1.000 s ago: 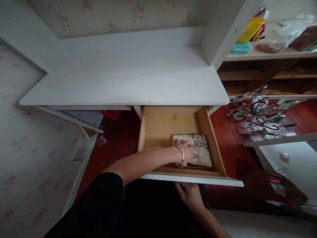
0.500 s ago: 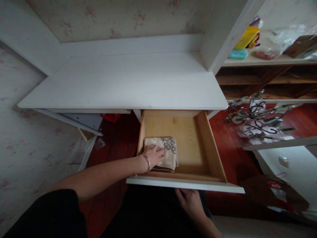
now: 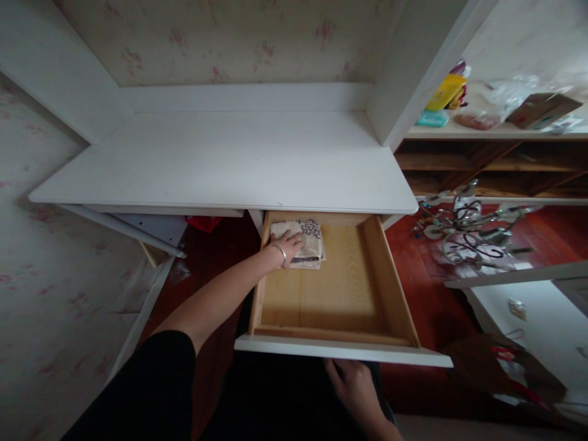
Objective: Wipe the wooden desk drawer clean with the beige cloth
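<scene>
A folded beige towel (image 3: 310,248) with a dark floral pattern lies at the back left inside a pulled-out wooden drawer (image 3: 340,294). Flat on top of it rests my left hand (image 3: 289,243), fingers spread and a bracelet at the wrist. Below the white drawer front (image 3: 390,355), my right hand (image 3: 356,386) is curled up against its lower edge. The fingertips of that hand are hidden beneath the front.
The white desk top (image 3: 257,156) overhangs the drawer. On the red floor to the right lies a chandelier (image 3: 473,229), near a cardboard box (image 3: 487,367). Farther back, a shelf unit (image 3: 441,160) carries bags and a small box (image 3: 542,110).
My left hand has slid the towel from the front left of the drawer toward its back. The right hand stays at the drawer front. The view has shifted slightly.
</scene>
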Available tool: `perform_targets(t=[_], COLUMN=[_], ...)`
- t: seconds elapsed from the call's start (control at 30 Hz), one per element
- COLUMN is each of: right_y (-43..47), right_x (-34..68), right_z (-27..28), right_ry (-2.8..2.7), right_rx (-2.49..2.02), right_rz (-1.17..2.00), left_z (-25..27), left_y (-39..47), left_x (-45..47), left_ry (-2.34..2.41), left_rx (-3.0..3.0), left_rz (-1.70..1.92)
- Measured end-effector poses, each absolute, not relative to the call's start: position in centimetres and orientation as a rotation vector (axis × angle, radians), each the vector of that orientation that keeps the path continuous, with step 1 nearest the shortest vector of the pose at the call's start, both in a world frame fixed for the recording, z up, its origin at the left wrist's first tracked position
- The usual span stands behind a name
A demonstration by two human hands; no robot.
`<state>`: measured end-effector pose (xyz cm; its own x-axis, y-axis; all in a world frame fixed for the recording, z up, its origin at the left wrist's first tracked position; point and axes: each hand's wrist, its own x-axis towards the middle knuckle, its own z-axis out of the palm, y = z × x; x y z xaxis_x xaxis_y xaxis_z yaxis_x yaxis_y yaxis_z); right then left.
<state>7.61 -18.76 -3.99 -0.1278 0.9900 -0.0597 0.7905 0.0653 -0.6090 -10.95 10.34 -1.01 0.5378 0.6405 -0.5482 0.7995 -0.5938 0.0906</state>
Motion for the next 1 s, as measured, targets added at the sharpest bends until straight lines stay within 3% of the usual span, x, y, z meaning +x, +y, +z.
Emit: perform_targets(t=[0.6,0.8,1.0], right_y=[-18.4,-18.4,-18.4], right_x=[7.9,7.8,8.0], right_z=[-4.1,-3.9,-4.2], right_ry=[-1.972,-1.947,-1.947], right_rx=[-1.818,-1.837,-1.786], right_rz=[0.848,0.886,0.866], left_z=[-2.1,-1.5,-1.2], left_y=[9.5,8.4,2.2], left_x=[3.4,2.8,1.7], left_ry=[1.034,0.905,0.651], left_rx=[2.462,2.521,2.485], left_rz=[-0.505,-0.559,-0.64])
